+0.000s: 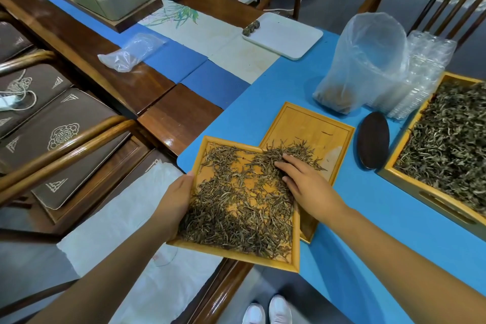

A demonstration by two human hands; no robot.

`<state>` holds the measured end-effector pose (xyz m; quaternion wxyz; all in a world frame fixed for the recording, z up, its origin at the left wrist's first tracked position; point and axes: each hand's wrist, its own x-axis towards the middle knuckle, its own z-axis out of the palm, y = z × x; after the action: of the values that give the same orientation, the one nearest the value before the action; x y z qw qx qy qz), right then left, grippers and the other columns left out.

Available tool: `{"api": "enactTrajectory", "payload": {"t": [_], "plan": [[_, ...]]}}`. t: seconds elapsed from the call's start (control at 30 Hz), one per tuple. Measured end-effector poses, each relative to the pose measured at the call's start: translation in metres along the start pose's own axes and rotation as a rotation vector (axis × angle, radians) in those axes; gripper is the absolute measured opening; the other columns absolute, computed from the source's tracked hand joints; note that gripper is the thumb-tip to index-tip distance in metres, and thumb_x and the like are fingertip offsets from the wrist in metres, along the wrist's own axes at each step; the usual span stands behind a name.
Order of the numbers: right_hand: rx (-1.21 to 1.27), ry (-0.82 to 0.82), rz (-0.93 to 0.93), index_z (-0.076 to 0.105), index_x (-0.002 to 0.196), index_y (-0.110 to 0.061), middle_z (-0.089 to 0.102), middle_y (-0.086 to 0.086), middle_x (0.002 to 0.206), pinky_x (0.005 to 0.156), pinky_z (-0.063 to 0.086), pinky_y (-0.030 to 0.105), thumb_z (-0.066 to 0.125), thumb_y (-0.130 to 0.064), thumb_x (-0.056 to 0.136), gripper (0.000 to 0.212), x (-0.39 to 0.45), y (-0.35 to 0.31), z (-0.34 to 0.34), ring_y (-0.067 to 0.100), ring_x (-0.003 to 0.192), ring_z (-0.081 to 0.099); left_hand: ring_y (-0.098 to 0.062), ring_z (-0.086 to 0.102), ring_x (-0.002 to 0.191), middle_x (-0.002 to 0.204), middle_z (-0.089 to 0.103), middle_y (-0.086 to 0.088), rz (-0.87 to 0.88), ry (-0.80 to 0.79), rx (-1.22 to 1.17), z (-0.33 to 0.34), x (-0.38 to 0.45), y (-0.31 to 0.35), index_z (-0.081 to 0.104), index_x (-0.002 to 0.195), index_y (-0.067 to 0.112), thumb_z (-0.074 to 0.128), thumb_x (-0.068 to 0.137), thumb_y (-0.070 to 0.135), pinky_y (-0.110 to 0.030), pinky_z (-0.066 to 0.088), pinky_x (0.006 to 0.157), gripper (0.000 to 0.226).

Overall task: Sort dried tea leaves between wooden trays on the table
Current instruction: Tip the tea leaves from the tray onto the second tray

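My left hand [175,201] grips the left rim of a square wooden tray [296,244], which is tilted over the table's edge and covered with dried tea leaves [236,208]. Its far corner overlaps a second wooden tray [310,123] lying flat on the blue mat; that one is mostly bare, with a small heap of leaves at the overlap. My right hand [302,181] lies on the leaves at that corner, its fingers fairly straight and touching them. A third, larger wooden tray [399,179] full of greener leaves [447,144] sits at the right.
A dark oval wooden piece [373,139] lies between the trays. Behind them stand a clear plastic bag [365,60] and stacked clear plastic containers [426,71]. A white tray [286,37] with tea balls sits farther back. Chairs stand to the left.
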<state>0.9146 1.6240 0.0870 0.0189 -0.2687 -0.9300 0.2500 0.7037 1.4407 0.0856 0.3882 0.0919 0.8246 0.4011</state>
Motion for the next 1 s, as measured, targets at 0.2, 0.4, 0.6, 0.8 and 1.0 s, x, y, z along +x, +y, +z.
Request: {"api": "enactTrajectory", "payload": {"t": [0.2,0.4,0.6,0.8,1.0], "plan": [[0.055,0.016,0.099,0.038,0.139,-0.02,0.028,0.002,0.152,0.112,0.026,0.032,0.038,-0.02,0.099,0.041,0.004,0.013,-0.009,0.022,0.139,0.028,-0.01,0.058,0.086,0.09,0.063,0.007,0.016,0.018,-0.002,0.0,-0.002,0.0,0.058,0.087,0.031,0.026,0.096,0.053,-0.027,0.04,0.07,0.04],[0.096,-0.016,-0.073,0.038,0.139,-0.024,0.028,-0.001,0.152,0.114,0.016,0.027,0.039,-0.028,0.097,0.042,-0.02,-0.014,-0.016,0.017,0.141,0.024,-0.017,0.062,0.093,0.095,0.067,0.002,0.01,-0.005,-0.022,-0.001,0.0,-0.001,0.06,0.092,0.029,0.027,0.094,0.056,-0.029,0.044,0.069,0.043],[0.05,-0.201,-0.297,0.033,0.141,-0.031,0.021,-0.01,0.153,0.113,0.001,0.018,0.031,-0.043,0.097,0.045,-0.062,-0.036,-0.001,-0.001,0.137,0.005,-0.019,0.065,0.093,0.097,0.07,-0.001,0.002,-0.017,-0.058,-0.003,0.006,0.0,0.063,0.093,0.028,0.029,0.092,0.057,-0.033,0.047,0.075,0.044],[0.022,-0.213,-0.279,0.028,0.142,-0.033,0.019,-0.012,0.154,0.105,-0.01,0.004,0.029,-0.04,0.098,0.045,-0.063,-0.032,0.008,-0.008,0.134,-0.002,-0.019,0.065,0.094,0.094,0.07,0.0,0.0,-0.015,-0.07,-0.004,0.008,0.0,0.063,0.091,0.029,0.029,0.091,0.058,-0.036,0.048,0.078,0.044],[0.005,-0.135,-0.224,0.032,0.141,-0.03,0.027,-0.008,0.151,0.11,0.001,0.012,0.034,-0.034,0.099,0.043,-0.052,-0.024,0.007,0.007,0.141,0.017,-0.022,0.064,0.096,0.1,0.069,-0.003,-0.032,-0.031,-0.068,-0.002,0.007,0.002,0.062,0.094,0.029,0.029,0.089,0.061,-0.041,0.048,0.086,0.046]]}}
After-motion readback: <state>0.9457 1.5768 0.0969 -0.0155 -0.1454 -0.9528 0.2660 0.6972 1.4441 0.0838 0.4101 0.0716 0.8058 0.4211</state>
